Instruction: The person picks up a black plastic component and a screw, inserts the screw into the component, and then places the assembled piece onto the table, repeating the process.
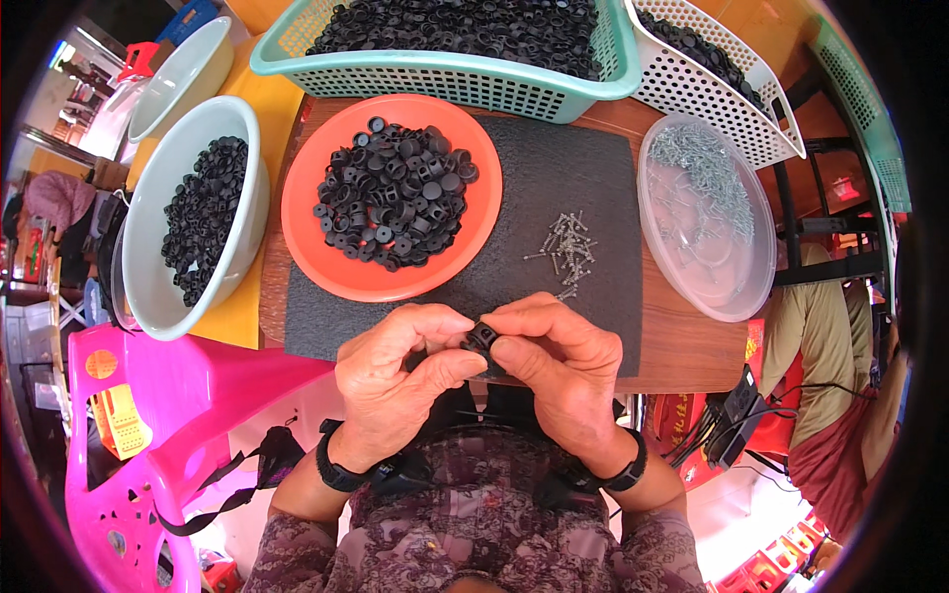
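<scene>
— Wooden tabletop [682,341], dark felt mat [554,178] laid across it: what do we have around us?

— We see an orange dish [306,227] on the mat's left part, heaped with black plastic caps [395,193]. Left of it, off the table, a pale green bowl [148,277] holds more of the same caps. At the far edge a teal basket [435,71] is full of them, and a white basket [761,124] beside it carries another load.

— And the screws?

— We find a clear plastic tub [736,287] on the right with silver screws [707,173] inside, plus a small loose pile of screws [565,247] on the mat.

— Our hands?

— We hold one black cap [481,338] over the mat's near edge. Our left hand [400,371] and right hand [559,361] meet there, thumbs and forefingers pinched together on the cap from both sides.
</scene>
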Demonstrator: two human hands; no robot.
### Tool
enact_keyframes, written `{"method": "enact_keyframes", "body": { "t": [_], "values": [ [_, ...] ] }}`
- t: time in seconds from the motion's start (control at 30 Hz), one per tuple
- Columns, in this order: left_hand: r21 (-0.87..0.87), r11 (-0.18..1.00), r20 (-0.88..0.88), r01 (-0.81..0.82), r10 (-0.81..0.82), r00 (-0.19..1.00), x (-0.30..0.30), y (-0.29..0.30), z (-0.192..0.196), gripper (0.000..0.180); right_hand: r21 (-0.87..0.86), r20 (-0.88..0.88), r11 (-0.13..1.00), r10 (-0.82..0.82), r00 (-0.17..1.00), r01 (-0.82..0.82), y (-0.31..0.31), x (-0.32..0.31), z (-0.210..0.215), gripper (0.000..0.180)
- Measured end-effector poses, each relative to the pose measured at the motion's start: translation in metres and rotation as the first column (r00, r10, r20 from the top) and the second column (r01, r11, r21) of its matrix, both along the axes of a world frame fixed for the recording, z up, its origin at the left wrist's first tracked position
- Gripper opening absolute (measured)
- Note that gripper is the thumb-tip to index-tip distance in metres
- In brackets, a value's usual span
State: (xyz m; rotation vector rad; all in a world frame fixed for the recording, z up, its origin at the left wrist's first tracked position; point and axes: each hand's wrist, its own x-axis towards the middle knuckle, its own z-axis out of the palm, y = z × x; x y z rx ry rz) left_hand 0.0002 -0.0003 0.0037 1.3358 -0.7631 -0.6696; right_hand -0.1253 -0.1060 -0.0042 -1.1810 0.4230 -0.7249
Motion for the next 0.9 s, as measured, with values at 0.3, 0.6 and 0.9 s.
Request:
{"method": "enact_keyframes", "body": {
  "t": [0.3, 0.6, 0.9],
  "values": [
    [0.069, 0.998, 0.090, 0.002, -0.008, 0.996, 0.0023, -0.0023, 0.0017, 0.032, -0.026, -0.015, 1.000, 0.001, 1.000, -0.001, -0.0020, 0.0008, -0.0004, 0.020],
    [0.027, 0.991, -0.099, 0.133, -0.130, 0.987, 0.0071, -0.0055, 0.0051, 0.036, 0.024, 0.028, 1.000, 0.017, 0.999, -0.017, -0.0053, 0.0025, -0.0033, 0.016],
    [0.100, 0.988, -0.055, 0.118, -0.113, 0.992, 0.0082, -0.0072, 0.0065, 0.034, 0.063, -0.031, 0.998, 0.006, 0.999, -0.004, -0.0083, 0.0033, -0.0022, 0.012]
  ]
}}
